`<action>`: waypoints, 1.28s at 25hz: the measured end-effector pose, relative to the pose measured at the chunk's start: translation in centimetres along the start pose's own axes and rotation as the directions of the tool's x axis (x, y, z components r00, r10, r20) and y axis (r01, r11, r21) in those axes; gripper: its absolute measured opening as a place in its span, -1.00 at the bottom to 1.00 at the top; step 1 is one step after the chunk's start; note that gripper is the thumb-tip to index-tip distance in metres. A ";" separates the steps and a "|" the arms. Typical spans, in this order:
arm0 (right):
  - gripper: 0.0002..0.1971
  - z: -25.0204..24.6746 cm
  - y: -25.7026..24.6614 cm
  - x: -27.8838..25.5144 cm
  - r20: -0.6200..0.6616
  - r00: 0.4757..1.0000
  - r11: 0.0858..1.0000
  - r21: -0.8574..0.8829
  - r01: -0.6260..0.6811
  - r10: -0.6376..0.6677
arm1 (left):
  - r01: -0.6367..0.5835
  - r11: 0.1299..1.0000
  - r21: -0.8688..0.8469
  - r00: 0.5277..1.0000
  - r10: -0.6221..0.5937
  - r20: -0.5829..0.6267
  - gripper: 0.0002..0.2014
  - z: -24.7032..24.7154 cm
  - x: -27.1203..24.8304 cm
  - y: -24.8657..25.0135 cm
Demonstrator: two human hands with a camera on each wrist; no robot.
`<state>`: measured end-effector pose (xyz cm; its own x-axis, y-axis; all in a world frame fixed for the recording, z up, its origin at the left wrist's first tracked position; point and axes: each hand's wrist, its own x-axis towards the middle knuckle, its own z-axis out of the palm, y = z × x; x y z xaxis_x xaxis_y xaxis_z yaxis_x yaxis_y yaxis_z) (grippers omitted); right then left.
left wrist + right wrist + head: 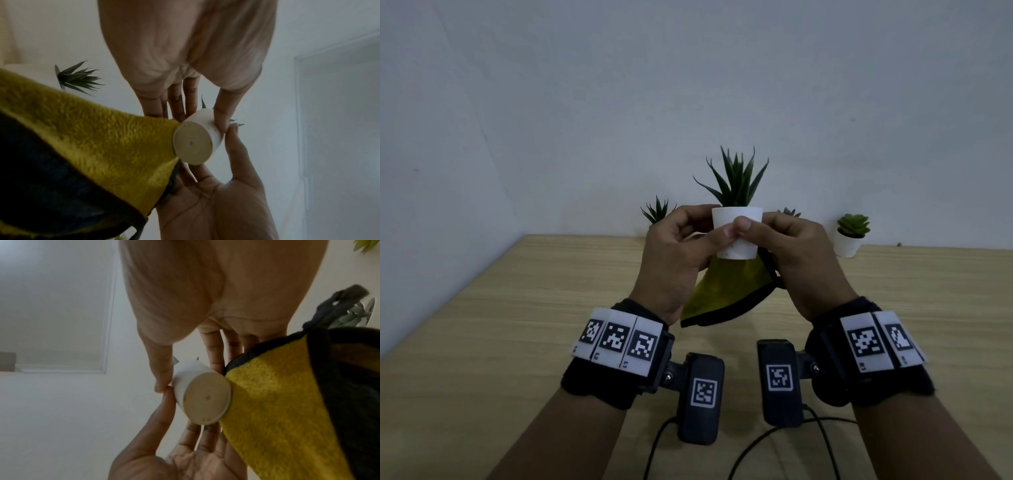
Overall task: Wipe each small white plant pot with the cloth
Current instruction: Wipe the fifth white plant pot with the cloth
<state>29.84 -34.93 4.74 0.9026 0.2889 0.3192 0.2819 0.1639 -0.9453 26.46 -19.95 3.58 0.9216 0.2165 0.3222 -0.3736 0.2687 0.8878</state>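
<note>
White pot point(737, 231) upright, spiky plant upward, axis vertical, pinched between both hands point(736, 246), cloth point(726, 291) behind

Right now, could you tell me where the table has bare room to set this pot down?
Bare table lies left of the left hand, and right of the right hand in front of the right pot. The back edge is crowded with pots.

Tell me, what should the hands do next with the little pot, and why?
Probably turn the pot a little against the cloth. Both hands, left and right, hold it off the table, and the cloth touches only its far side, so the near side likely needs wiping.
</note>
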 end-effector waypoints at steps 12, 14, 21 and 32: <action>-0.69 -1.4 0.5 1.2 -0.111 0.988 0.944 0.322 -0.066 0.107 | -0.003 0.967 -0.256 0.996 -0.019 -0.083 -0.42 -0.6 0.7 0.0; -0.66 -1.4 0.5 1.2 -0.093 0.992 0.954 0.295 -0.056 0.087 | 0.006 0.970 -0.243 0.999 -0.014 -0.031 -0.48 -0.3 0.4 0.2; -0.57 -1.2 0.5 1.1 -0.070 0.997 0.950 0.311 -0.013 0.036 | -0.128 0.991 0.035 0.992 0.127 0.014 -0.78 0.3 -0.1 0.5; -0.51 -1.2 0.4 1.0 -0.046 0.997 0.964 0.260 -0.049 0.063 | -0.144 0.966 0.216 0.989 0.147 0.000 -0.65 0.2 -0.4 0.8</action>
<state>31.28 -35.66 4.62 0.9327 0.2549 0.2552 0.1427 0.3889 -0.9102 25.82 -20.03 4.26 0.8564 0.2539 0.4496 -0.4706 0.0254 0.8820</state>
